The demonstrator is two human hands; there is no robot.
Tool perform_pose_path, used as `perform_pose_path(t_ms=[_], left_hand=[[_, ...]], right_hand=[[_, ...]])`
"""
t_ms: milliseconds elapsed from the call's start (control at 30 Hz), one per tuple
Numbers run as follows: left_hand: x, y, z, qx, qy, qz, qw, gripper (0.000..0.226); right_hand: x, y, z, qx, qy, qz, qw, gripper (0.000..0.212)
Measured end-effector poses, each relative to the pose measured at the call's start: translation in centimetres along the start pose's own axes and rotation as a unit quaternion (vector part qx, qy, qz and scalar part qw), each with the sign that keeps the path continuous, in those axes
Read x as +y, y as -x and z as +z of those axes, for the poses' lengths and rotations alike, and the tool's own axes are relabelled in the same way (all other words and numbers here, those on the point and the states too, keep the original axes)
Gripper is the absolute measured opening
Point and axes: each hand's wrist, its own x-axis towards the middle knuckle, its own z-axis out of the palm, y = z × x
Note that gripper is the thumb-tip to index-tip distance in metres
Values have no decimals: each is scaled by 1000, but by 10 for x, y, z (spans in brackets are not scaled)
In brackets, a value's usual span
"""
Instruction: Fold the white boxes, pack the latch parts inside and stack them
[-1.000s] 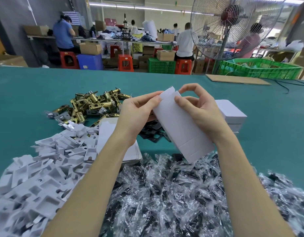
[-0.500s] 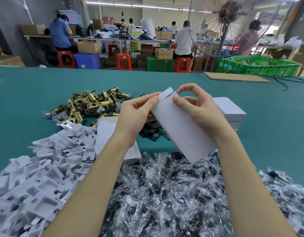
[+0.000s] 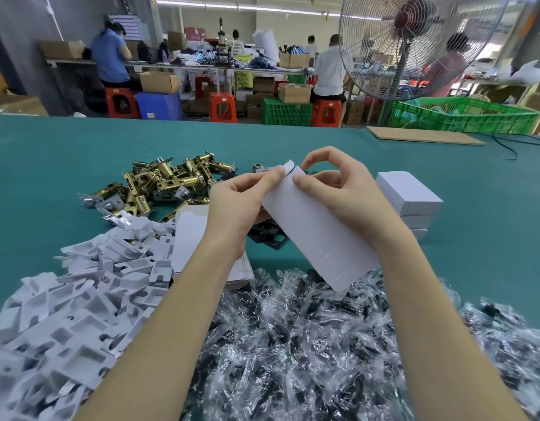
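Teal worktable (image 3: 444, 192) lying beneath two hands folding one white box.
Left hand (image 3: 238, 202) and right hand (image 3: 344, 189) are pinching the flat white box (image 3: 311, 232) left of the three-box stack (image 3: 410, 196); its top flap is now bending further inward.

Bare teal table (image 3: 65, 153) open across the far side and far left. Near edge crowded: white cardboard inserts (image 3: 80, 296) piled left, clear plastic bags of dark parts (image 3: 308, 344) heaped centre to right. Brass latch bolts (image 3: 165, 180) heaped centre-left. Stack of folded white boxes (image 3: 411, 199) just right of both hands. Open teal strip right of that stack.
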Motion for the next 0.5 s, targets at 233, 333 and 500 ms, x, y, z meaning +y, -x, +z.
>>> perform_pose_path(t_ms=[233, 333, 500], left_hand=[[1, -3, -4, 22, 7, -5, 1000, 13], [1, -2, -4, 14, -32, 24, 999, 13], [4, -1, -3, -42, -106, 87, 990, 26]], right_hand=[[-5, -2, 8, 3, 17, -10, 1000, 11], [-4, -2, 8, 5, 14, -2, 1000, 12], [-4, -1, 4, 5, 16, 1, 1000, 12]])
